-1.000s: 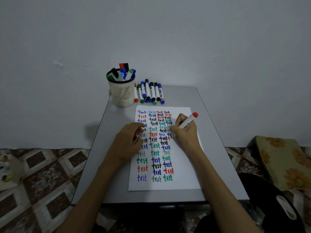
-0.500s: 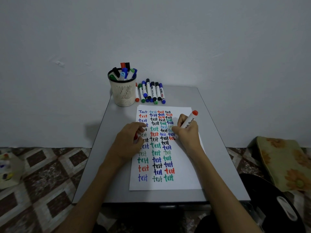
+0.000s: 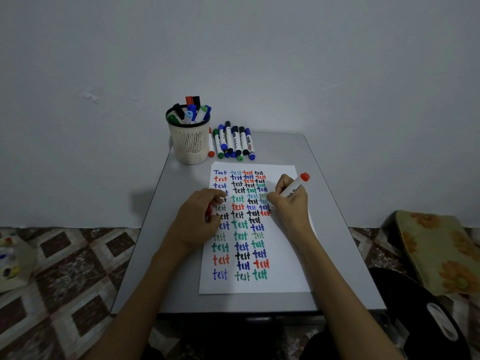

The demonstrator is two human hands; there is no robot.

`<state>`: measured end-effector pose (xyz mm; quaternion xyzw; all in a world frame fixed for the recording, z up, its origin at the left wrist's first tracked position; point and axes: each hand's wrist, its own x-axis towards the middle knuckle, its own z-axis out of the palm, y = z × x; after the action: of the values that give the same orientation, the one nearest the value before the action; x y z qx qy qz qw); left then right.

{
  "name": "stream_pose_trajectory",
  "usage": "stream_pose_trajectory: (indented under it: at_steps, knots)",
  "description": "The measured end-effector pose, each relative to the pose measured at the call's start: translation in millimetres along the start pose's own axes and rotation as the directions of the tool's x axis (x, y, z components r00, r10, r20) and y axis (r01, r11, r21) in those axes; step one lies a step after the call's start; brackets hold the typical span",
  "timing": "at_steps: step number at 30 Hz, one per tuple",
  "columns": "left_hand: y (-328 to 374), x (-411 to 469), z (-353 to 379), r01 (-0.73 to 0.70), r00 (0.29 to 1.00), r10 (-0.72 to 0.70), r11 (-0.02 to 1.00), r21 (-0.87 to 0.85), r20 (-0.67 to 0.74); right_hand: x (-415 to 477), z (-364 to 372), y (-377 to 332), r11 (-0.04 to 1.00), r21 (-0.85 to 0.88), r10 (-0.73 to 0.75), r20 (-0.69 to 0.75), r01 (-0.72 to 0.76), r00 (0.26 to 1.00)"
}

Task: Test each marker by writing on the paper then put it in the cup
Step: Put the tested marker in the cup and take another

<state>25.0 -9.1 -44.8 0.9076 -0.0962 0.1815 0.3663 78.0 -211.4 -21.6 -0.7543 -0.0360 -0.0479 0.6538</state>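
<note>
A white sheet of paper (image 3: 283, 258) covered with rows of coloured "test" words lies on the grey table (image 3: 342, 229). My right hand (image 3: 291, 206) grips a white marker with a red end (image 3: 296, 187), its tip down on the paper at a red word. My left hand (image 3: 197, 219) rests on the paper's left edge, fingers curled round a small red cap (image 3: 208, 213). A beige mesh cup (image 3: 189, 141) at the table's back holds several markers. A row of several markers (image 3: 232, 142) lies just right of the cup.
The table stands against a plain wall (image 3: 259, 61). Patterned floor tiles (image 3: 52, 268) show on the left, with a small box of colours at the far left edge. A floral cushion (image 3: 439, 250) and a dark seat (image 3: 415, 320) lie to the right.
My right hand has shifted slightly right along the paper while writing in red. The left hand stays put.
</note>
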Motion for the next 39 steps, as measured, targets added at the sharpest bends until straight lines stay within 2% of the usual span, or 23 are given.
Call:
stream_pose_trajectory:
  at_steps: [6,9,11,13,15,18,20,22,26,31,36,39]
  knots:
    - [-2.6,-0.5,0.2,-0.013,1.0,0.012,1.0,-0.012,-0.024,-0.9,1.2,-3.0,0.998,0.045,0.039,0.034,-0.04,0.999]
    - [-1.0,1.2,-0.6,-0.014,0.998,0.012,0.999,-0.031,-0.06,1.4,-3.5,-2.6,0.969,0.247,0.036,-0.056,-0.021,0.998]
    - [1.8,1.8,-2.2,0.022,0.995,-0.028,0.997,-0.067,-0.091,2.2,-10.1,-4.9,0.901,0.433,0.047,-0.092,-0.003,0.995]
    - [4.4,0.9,-5.7,0.075,0.986,-0.096,0.985,-0.154,-0.137,2.5,-14.8,-7.6,0.843,0.538,0.082,-0.088,-0.022,0.993]
    - [6.3,-0.6,-9.5,0.095,0.972,-0.136,0.973,-0.209,-0.191,2.2,-14.6,-9.2,0.784,0.618,0.111,-0.032,-0.067,0.993]
    - [8.2,-2.4,-11.3,0.072,0.968,-0.122,0.972,-0.224,-0.22,2.4,-10.7,-10.8,0.675,0.722,0.054,0.159,-0.153,0.986]
    - [7.4,-2.0,-11.1,0.089,0.967,-0.133,0.976,-0.201,-0.217,0.2,-8.1,-12.9,0.686,0.695,0.027,0.27,-0.214,0.963]
    - [6.2,-0.6,-10.8,0.093,0.971,-0.132,0.977,-0.194,-0.2,-2.8,-5.9,-14.4,0.75,0.624,-0.001,0.333,-0.22,0.943]
    - [4.6,0.1,-12.0,-0.007,0.99,-0.023,0.977,-0.215,-0.137,-3.6,-3.0,-11.6,0.877,0.462,-0.042,0.344,-0.13,0.938]
    - [3.5,0.5,-10.3,0.071,0.988,-0.101,0.967,-0.244,-0.113,-4.1,-3.3,-10.6,0.894,0.433,-0.045,0.349,-0.119,0.936]
    - [4.1,-0.8,-11.5,0.004,0.991,-0.034,0.976,-0.217,-0.133,-3.6,-1.4,-7.4,0.937,0.341,-0.053,0.357,-0.077,0.933]
    - [4.1,-0.3,-12.6,-0.032,0.991,0.001,0.971,-0.236,-0.134,-4.1,-0.2,-6.2,0.926,0.365,-0.052,0.385,-0.1,0.922]
